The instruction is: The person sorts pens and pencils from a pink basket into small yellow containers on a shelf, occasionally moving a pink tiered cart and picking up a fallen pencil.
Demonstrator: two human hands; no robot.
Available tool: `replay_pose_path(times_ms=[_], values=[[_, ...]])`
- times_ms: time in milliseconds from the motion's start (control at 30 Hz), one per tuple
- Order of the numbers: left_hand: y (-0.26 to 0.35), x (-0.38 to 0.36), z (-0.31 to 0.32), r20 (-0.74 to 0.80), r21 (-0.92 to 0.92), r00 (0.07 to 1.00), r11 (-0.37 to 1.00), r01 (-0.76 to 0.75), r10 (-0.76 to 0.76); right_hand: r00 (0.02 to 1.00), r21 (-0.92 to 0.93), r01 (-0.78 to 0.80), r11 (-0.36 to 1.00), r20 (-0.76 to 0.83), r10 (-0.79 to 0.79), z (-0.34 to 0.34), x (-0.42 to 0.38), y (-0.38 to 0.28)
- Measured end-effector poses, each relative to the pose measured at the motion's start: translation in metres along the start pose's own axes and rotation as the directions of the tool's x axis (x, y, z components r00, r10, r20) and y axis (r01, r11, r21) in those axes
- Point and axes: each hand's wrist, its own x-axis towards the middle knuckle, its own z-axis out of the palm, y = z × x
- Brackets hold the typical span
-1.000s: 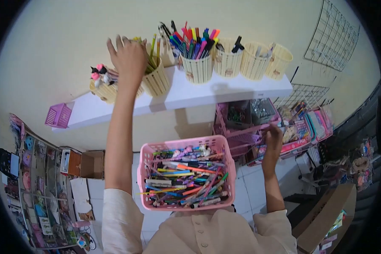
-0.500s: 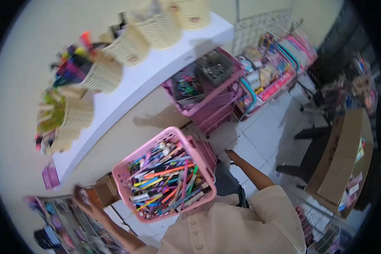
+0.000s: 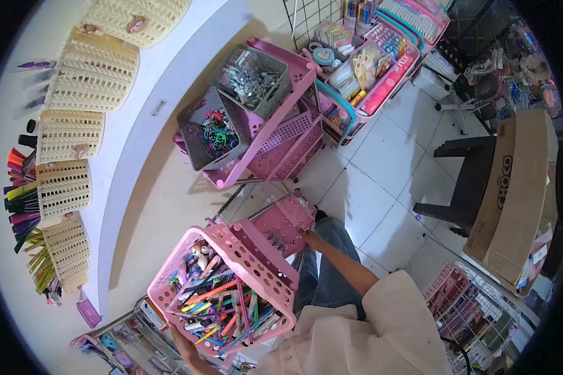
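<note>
A pink plastic basket heaped with pens and pencils stands tilted in view at the lower middle. Against its lower left side is my left hand, its fingers partly hidden by the basket. My right hand has its fingers closed at the edge of a pink perforated trolley shelf, just beyond the basket. Several small clear items lie on that shelf.
A pink trolley with grey bins of small goods stands ahead by the wall. Cream woven baskets line the white shelf at left. Right are a cardboard box, a dark stool and a wire rack.
My left hand has come right, to the basket's side. My right hand has moved left onto the pink shelf. The view has shifted, and the basket shows lower and more tilted.
</note>
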Motion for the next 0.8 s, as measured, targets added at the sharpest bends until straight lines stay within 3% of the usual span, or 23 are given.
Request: replay_pose_path(times_ms=[33,100,333,400,433,500,533,600,633,700,733,800], values=[[0.002,-0.001,0.002,0.025,0.003,1.0,1.0,-0.015,0.015,1.0,-0.001,-0.003,1.0,-0.002,0.003,-0.003,0.002,0.001],[0.004,-0.004,0.002,0.048,0.002,0.998,1.0,-0.029,0.029,0.985,-0.087,0.171,0.981,0.038,-0.168,-0.005,0.003,0.003],[0.005,0.0,0.015,-0.169,0.194,0.977,0.977,-0.093,0.127,0.98,-0.119,0.158,0.98,0.141,-0.141,-0.001,0.004,-0.008],[0.007,0.0,0.017,-0.191,0.175,0.966,0.974,-0.142,0.175,0.986,0.018,-0.065,0.998,0.156,0.062,0.021,0.021,0.008],[0.005,0.003,0.013,-0.242,0.267,0.951,0.956,-0.123,0.19,0.986,0.02,-0.063,0.998,0.154,0.059,0.029,0.025,0.018],[0.012,0.005,0.01,-0.216,0.248,0.962,0.963,-0.108,0.164,0.97,-0.026,0.226,0.974,0.093,-0.223,0.042,0.027,0.04],[0.014,0.007,0.008,-0.191,0.226,0.972,0.97,-0.091,0.136,0.971,-0.026,0.225,0.974,0.088,-0.222,0.052,0.033,0.044],[0.006,0.02,-0.006,-0.2,0.258,0.963,0.958,-0.128,0.183,0.985,0.112,-0.169,0.979,0.048,0.165,0.072,0.04,0.046],[0.006,0.029,-0.016,-0.194,0.317,0.959,0.939,-0.137,0.206,0.985,0.116,-0.168,0.979,0.045,0.164,0.08,0.035,0.048],[0.005,0.045,-0.03,-0.206,0.342,0.954,0.929,-0.139,0.219,0.966,0.041,0.25,0.967,0.065,-0.252,0.095,0.024,0.051],[0.005,0.052,-0.039,-0.204,0.344,0.954,0.928,-0.142,0.222,0.965,0.045,0.25,0.967,0.062,-0.253,0.111,0.024,0.06],[0.007,0.069,-0.047,-0.107,0.466,0.946,0.856,-0.225,0.306,0.979,0.276,0.202,0.94,-0.039,-0.199,0.133,0.038,0.08]])
